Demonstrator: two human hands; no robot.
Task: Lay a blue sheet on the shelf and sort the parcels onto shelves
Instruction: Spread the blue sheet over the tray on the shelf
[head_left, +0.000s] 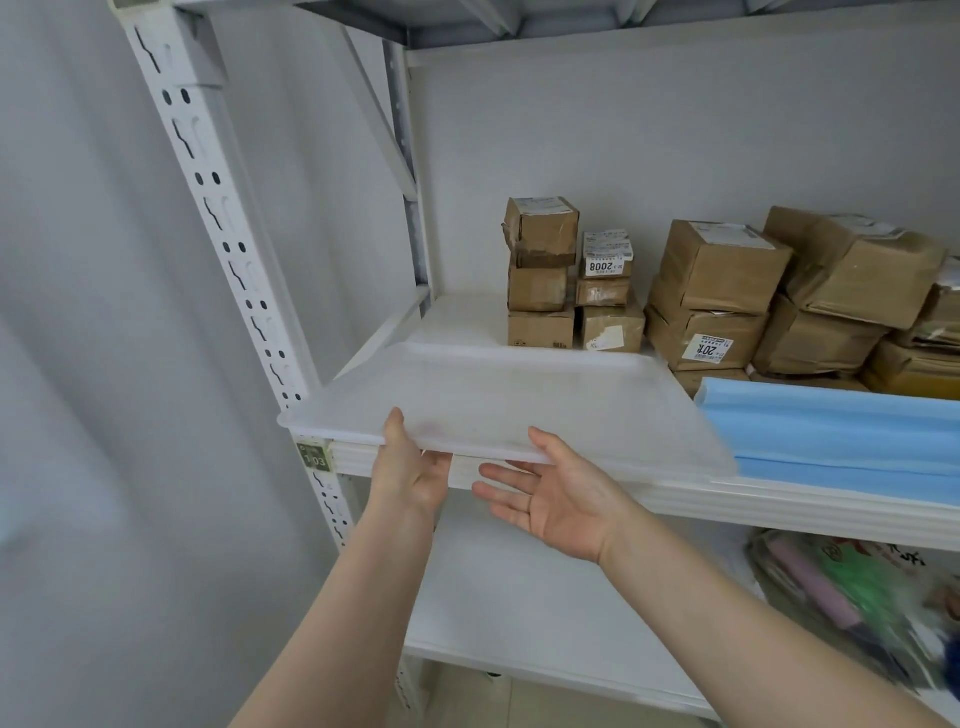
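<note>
A translucent white plastic tray (519, 400) lies on the left part of the white shelf (779, 506), its near edge jutting past the shelf front. My left hand (410, 467) grips that near edge, thumb on top and fingers beneath. My right hand (556, 493) is palm up under the same edge, thumb on the rim and fingers spread. A folded blue sheet (841, 436) lies on the shelf to the right of the tray. Brown cardboard parcels (717, 291) are stacked along the back wall.
A white slotted upright (228, 249) carries a small shelf label (314, 457) at the left corner. The lower shelf (519, 623) holds colourful bagged items (857, 608) at the right. Grey wall lies left of the rack.
</note>
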